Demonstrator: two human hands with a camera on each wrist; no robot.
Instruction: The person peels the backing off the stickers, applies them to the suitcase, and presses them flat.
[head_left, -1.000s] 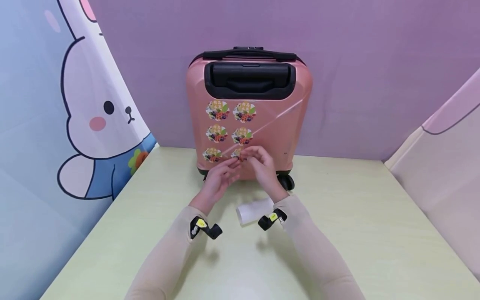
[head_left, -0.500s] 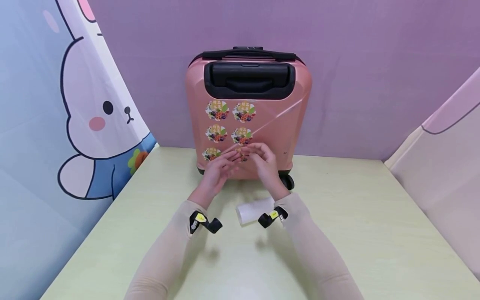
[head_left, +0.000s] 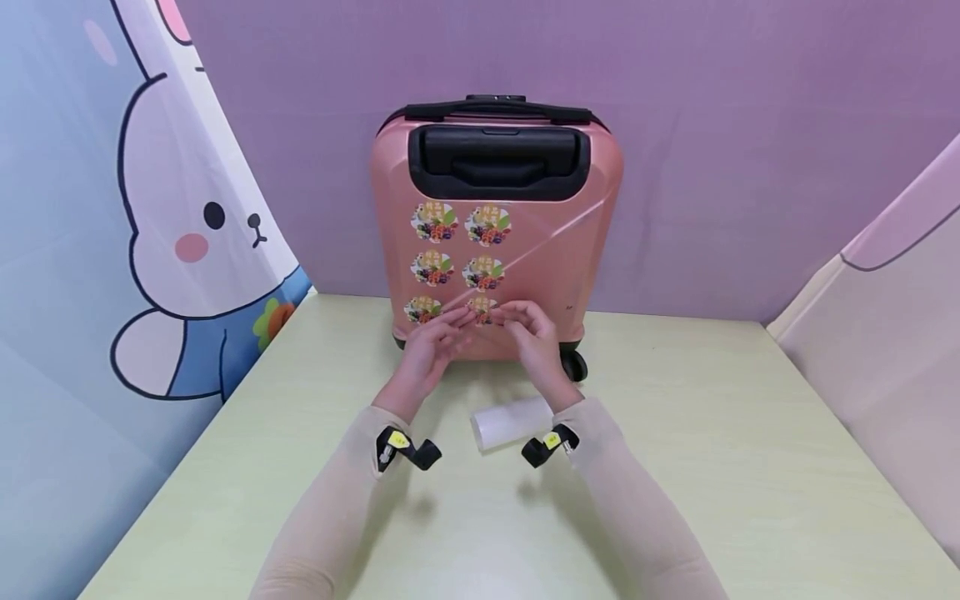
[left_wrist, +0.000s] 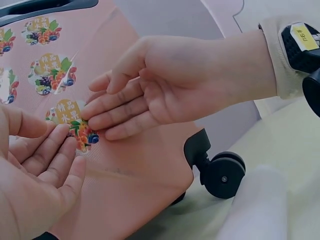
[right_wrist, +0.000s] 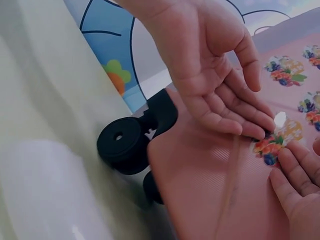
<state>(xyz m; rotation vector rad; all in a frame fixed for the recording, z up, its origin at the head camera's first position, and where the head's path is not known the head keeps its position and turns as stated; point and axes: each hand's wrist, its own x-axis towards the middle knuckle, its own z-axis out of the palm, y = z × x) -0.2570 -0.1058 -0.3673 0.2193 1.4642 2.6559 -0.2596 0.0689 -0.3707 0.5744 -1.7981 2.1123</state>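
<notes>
A pink suitcase (head_left: 555,267) stands upright with round fruit stickers in two columns on its front. My left hand (head_left: 427,354) reaches the lower sticker of the right column (head_left: 482,310), its fingers extended along the left edge. On the other side, my right hand (head_left: 536,343) has its fingertips at that sticker's right edge. In the left wrist view the fruit sticker (left_wrist: 67,111) lies on the shell between both sets of fingertips, partly covered. Straight fingers of both hands rest on or beside it in the right wrist view, too. Neither hand grips anything.
A white roll (head_left: 510,423) lies on the pale table (head_left: 712,433) in front of the suitcase, between the forearms. A black wheel (head_left: 573,365) shows at the suitcase's lower right. Purple cloth (head_left: 712,167) hangs behind, and a rabbit-print cloth (head_left: 172,192) on the left.
The fingertips have moved apart, left hand slightly left and right hand slightly right, so more of the lower sticker shows. The suitcase and the roll stay in place.
</notes>
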